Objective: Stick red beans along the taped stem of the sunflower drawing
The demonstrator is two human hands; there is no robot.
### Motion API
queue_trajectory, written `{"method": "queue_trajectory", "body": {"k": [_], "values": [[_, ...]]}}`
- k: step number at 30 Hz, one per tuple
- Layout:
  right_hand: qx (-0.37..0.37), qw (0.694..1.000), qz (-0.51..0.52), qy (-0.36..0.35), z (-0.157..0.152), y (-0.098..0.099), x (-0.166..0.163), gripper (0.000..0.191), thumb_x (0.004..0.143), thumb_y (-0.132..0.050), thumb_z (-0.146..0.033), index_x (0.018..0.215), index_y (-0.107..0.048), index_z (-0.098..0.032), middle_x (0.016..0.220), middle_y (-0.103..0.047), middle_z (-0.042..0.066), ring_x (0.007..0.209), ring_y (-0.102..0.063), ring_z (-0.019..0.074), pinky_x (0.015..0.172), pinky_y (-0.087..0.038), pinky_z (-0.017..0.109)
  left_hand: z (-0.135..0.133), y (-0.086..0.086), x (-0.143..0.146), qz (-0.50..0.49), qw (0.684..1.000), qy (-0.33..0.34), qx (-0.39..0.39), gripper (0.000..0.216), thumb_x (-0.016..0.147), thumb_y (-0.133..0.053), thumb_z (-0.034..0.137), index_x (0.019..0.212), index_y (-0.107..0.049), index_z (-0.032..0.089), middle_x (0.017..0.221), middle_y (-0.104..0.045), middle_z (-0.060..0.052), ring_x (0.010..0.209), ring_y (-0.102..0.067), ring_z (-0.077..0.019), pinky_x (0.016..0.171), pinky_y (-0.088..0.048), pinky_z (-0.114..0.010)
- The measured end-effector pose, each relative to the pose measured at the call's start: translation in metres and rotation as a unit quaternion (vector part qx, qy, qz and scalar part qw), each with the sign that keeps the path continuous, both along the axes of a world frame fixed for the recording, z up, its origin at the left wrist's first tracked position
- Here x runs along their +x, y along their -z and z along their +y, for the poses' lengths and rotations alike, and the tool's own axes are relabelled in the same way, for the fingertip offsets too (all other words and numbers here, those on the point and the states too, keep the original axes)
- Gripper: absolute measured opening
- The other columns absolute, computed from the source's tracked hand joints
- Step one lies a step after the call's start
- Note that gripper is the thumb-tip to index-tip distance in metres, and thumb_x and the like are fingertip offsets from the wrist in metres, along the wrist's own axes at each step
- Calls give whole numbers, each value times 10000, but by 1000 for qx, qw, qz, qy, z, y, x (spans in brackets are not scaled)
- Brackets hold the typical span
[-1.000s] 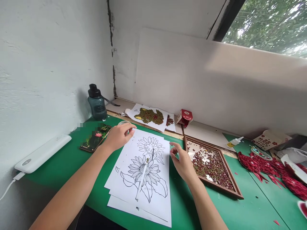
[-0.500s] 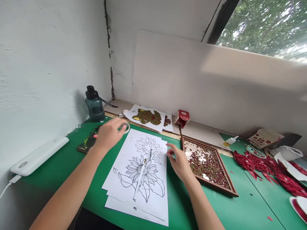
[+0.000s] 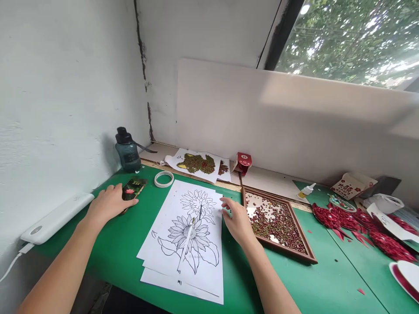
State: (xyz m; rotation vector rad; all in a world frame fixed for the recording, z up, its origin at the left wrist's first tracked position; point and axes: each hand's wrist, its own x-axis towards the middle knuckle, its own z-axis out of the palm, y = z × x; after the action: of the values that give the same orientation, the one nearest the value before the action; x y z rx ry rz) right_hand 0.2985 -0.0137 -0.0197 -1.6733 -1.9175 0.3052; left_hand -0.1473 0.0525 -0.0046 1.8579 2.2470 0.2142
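A stack of white sheets with a black sunflower outline [image 3: 188, 235] lies on the green table [image 3: 124, 244] before me. A thin white tool [image 3: 185, 244] rests along the drawing's stem. My right hand [image 3: 236, 220] touches the right edge of the sheets, fingers loosely curled with nothing in them. My left hand [image 3: 109, 203] rests flat at the left, its fingertips on a phone [image 3: 132, 189] with a lit screen. A white tape ring [image 3: 164, 179] lies beyond the sheets.
A brown frame tray of red and green beans [image 3: 275, 220] sits right of the sheets. A dark water bottle [image 3: 127, 150], a bean picture [image 3: 195, 163], a small red box [image 3: 242, 161] and a glue bottle [image 3: 306, 190] stand behind. Red paper cuttings [image 3: 356, 226] lie far right, a white power bank [image 3: 55, 213] far left.
My left hand left the top of the sheets and moved left onto the phone. The tape ring now shows uncovered. My right hand stayed at the paper's right edge.
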Motion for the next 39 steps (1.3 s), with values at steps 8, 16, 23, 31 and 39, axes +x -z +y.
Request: {"method": "queue_trajectory", "body": {"k": [8, 16, 23, 31, 39], "values": [[-103, 923, 363, -74, -21, -16, -52, 473, 925, -647, -444, 1366, -590, -284, 1363, -647, 113, 1213, -612, 296, 1082, -476, 526, -21, -34, 79, -598, 799, -49, 35, 837, 523, -973, 470, 1207, -583, 187, 1056, -728, -80, 888, -721, -281, 706, -556, -335], [-189, 722, 654, -126, -45, -37, -79, 753, 908, -690, -512, 1580, -376, -392, 1553, -526, 55, 1338, -574, 330, 1071, -519, 539, -74, -47, 243, -816, 570, 47, -85, 526, 859, -775, 526, 1237, -603, 202, 1189, -709, -130, 1056, -710, -289, 896, -570, -402], [-175, 736, 643, -120, -38, -37, -71, 781, 824, -772, -351, 1534, -447, -375, 1471, -602, 49, 1335, -575, 327, 1097, -504, 521, -72, -45, 246, -821, 567, 50, -37, 498, 915, -724, 461, 1340, -554, 268, 1262, -695, -93, 1173, -674, -284, 1008, -528, -428], [-167, 770, 601, -136, -38, -26, -82, 791, 819, -822, -346, 1510, -439, -368, 1482, -577, 71, 1336, -572, 307, 1110, -486, 522, -78, -46, 235, -810, 583, 48, -38, 445, 971, -647, 463, 1370, -550, 291, 1405, -631, -85, 1310, -597, -293, 1062, -503, -426], [-173, 772, 590, -159, -39, -29, -87, 841, 829, -820, -410, 1550, -388, -364, 1514, -552, 88, 1349, -568, 328, 1114, -492, 551, -78, -48, 227, -801, 594, 58, -45, 475, 967, -651, 482, 1386, -546, 283, 1373, -658, -98, 1292, -610, -306, 1088, -481, -454]]}}
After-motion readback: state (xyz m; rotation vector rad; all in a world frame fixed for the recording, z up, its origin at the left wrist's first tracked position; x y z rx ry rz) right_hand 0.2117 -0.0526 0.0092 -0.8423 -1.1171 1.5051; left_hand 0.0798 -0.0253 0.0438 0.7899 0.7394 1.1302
